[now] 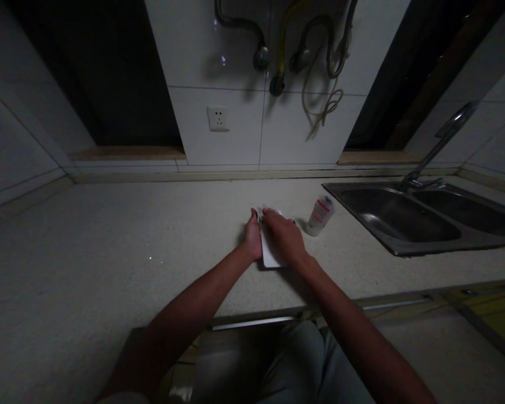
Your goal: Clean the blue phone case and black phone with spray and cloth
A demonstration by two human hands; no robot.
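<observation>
Bare forearms (185, 303) nearest the lens, coming in over the front edge of the countertop (185, 202); light-coloured trousers (303, 359) show below that edge. Both hands meet about midway between front and back edges, on a white flat item (271, 258) — a slab or case with rounded corners, exact type unclear. Its near end points at the front edge, nothing under it but the countertop as far as visible.

Left hand (253, 238) sits along the item's left side, thumb up; its other fingers are hidden, so can't tell how tightly it grips. Right hand (285, 233) lies across the top, fingers bent toward the far end, touching or nearly touching a small crumpled, see-through bit (260, 210); can't tell if the fingers are closed on it.

Clear cup with red marking (320, 216) stands just right of the right hand, near the left edge of the steel sink (408, 248), which is set into the countertop's right part. Faucet (433, 148) at the sink's back edge. Wall socket (217, 119) above the countertop's back edge. Dim light, fine detail lost.
</observation>
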